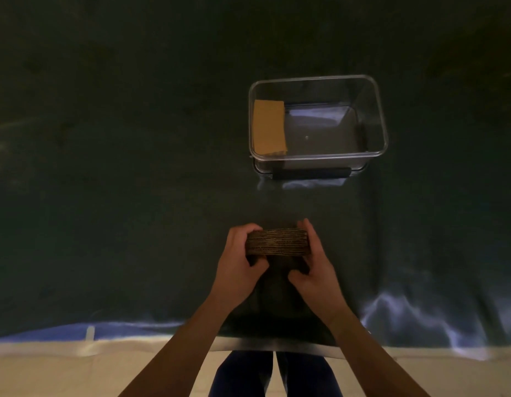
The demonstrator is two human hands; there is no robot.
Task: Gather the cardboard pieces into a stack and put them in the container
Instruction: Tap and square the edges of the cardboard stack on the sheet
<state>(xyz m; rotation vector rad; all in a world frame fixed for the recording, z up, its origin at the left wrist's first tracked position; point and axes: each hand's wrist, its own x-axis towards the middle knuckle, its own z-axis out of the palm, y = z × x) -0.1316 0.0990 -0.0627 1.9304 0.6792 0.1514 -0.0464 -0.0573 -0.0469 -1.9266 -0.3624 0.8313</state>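
A stack of brown cardboard pieces (278,242) stands on edge on the dark table, its layered edges facing me. My left hand (239,265) grips its left end and my right hand (317,265) grips its right end, fingers curled over the far side. Beyond them stands a clear plastic container (374,110), open at the top. Inside it a tan cardboard piece (269,126) leans against the left wall.
A dark cloth (119,196) covers the table. Its near edge (134,330) runs across the bottom, with pale floor and my legs below. A dark handle (311,173) lies along the container's near side.
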